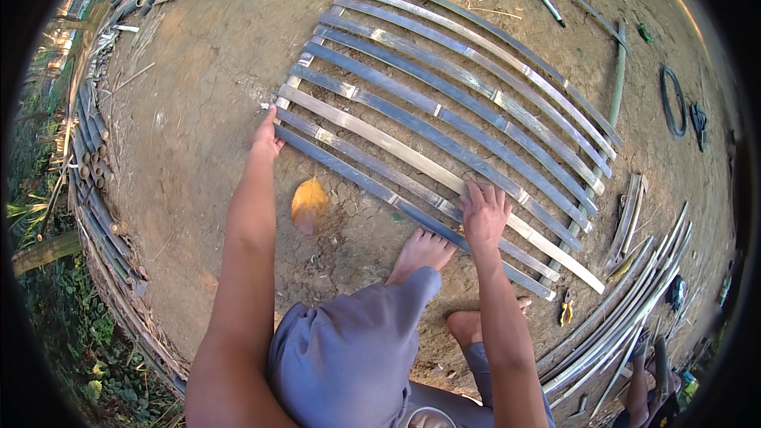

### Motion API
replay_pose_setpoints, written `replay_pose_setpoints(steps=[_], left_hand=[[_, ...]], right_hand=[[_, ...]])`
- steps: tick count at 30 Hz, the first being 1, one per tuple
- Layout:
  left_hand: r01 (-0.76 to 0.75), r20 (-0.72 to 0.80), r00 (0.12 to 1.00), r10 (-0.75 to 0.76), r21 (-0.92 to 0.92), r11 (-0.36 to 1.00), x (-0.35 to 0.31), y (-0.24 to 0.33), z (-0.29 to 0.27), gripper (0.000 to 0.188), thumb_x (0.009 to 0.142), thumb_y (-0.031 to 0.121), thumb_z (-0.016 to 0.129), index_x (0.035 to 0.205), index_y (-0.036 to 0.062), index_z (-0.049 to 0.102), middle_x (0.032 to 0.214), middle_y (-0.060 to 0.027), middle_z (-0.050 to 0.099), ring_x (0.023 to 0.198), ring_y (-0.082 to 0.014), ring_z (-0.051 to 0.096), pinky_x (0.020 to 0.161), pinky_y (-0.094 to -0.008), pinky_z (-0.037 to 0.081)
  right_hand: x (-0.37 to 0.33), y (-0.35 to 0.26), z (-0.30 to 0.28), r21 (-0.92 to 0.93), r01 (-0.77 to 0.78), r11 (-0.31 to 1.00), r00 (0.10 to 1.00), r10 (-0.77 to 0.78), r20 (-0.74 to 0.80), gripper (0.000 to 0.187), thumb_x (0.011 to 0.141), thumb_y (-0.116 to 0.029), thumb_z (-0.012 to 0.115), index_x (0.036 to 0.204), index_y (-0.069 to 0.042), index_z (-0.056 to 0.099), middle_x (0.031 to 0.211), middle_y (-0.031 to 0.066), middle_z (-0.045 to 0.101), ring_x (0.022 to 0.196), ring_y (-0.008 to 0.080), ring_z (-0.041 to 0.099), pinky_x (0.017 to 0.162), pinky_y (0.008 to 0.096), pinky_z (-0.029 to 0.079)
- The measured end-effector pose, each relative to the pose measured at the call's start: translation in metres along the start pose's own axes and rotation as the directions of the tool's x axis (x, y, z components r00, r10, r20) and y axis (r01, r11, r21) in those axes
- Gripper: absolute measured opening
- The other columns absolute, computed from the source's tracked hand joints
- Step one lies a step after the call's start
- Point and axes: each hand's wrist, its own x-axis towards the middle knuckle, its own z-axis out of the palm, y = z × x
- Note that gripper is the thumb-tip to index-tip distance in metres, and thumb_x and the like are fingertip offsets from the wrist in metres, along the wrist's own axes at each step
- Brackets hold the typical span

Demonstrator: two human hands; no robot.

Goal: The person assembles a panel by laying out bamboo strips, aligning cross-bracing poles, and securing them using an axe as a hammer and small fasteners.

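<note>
Several split bamboo slats lie side by side across two bamboo crosspieces on the ground, most of them dark and a few pale. My right hand (484, 218) is closed over a pale bamboo slat (380, 139), right of its middle, fingers bent over it. At the left ends of the nearest slats, my left hand (267, 136) grips the end of the dark bamboo slat (337, 165), thumb pointing away from me. The left crosspiece (310, 47) runs under the slat ends beside that hand. The right crosspiece (617, 87) shows beyond the far slats.
A yellow leaf (309, 204) and my bare foot (422, 254) are near the closest slat. Yellow-handled pliers (566, 309) lie at right, by loose bamboo strips (634, 313). A marker (549, 8) and a dark coil (672, 101) lie farther off. Bamboo poles (93, 131) line the left.
</note>
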Motion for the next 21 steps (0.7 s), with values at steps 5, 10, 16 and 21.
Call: replay_pose_setpoints(steps=[5, 10, 16, 21], left_hand=[[0.001, -0.036, 0.999, 0.001, 0.070, 0.998, 0.008, 0.003, -0.010, 0.082, 0.080, 0.051, 0.088, 0.139, 0.0061, 0.052, 0.128, -0.0100, 0.064, 0.108, -0.0255, 0.063, 0.094, -0.0464, 0.051], [-0.213, -0.129, 0.935, 0.331, 0.543, 0.812, -0.013, 0.007, -0.003, 0.077, 0.086, 0.055, 0.079, 0.139, 0.0042, 0.055, 0.138, -0.0175, 0.060, 0.123, -0.0337, 0.059, 0.105, -0.0515, 0.046], [-0.569, 0.506, 0.491, 0.709, 0.803, -0.179, -0.048, 0.026, 0.042, 0.078, 0.091, 0.056, 0.069, 0.151, 0.0112, 0.049, 0.155, -0.0214, 0.047, 0.141, -0.0438, 0.043, 0.116, -0.0528, 0.037], [-0.630, 0.670, 0.472, 0.573, 0.711, -0.312, -0.046, 0.028, 0.086, 0.077, 0.094, 0.059, 0.064, 0.156, 0.0187, 0.044, 0.164, -0.0200, 0.034, 0.149, -0.0426, 0.034, 0.120, -0.0516, 0.033]], right_hand=[[0.002, -0.010, -0.002, 0.022, -0.017, 1.000, 1.000, 0.017, -0.001, 0.043, 0.086, -0.024, 0.077, 0.127, -0.021, 0.068, 0.117, 0.0031, 0.063, 0.113, 0.0270, 0.058, 0.093, 0.0466, 0.043], [0.025, -0.003, -0.005, -0.057, -0.050, 0.997, 0.989, 0.041, -0.141, 0.047, 0.088, -0.023, 0.075, 0.133, -0.019, 0.067, 0.121, 0.0055, 0.063, 0.116, 0.0280, 0.057, 0.095, 0.0481, 0.043], [0.038, 0.019, 0.008, -0.014, -0.114, 0.993, 0.989, 0.112, -0.092, 0.043, 0.086, -0.023, 0.076, 0.128, -0.020, 0.071, 0.120, 0.0027, 0.064, 0.114, 0.0267, 0.058, 0.094, 0.0470, 0.043], [0.046, 0.019, 0.007, -0.003, -0.107, 0.994, 0.991, 0.106, -0.079, 0.038, 0.084, -0.025, 0.079, 0.121, -0.023, 0.075, 0.114, 0.0005, 0.065, 0.111, 0.0250, 0.059, 0.093, 0.0443, 0.046]])
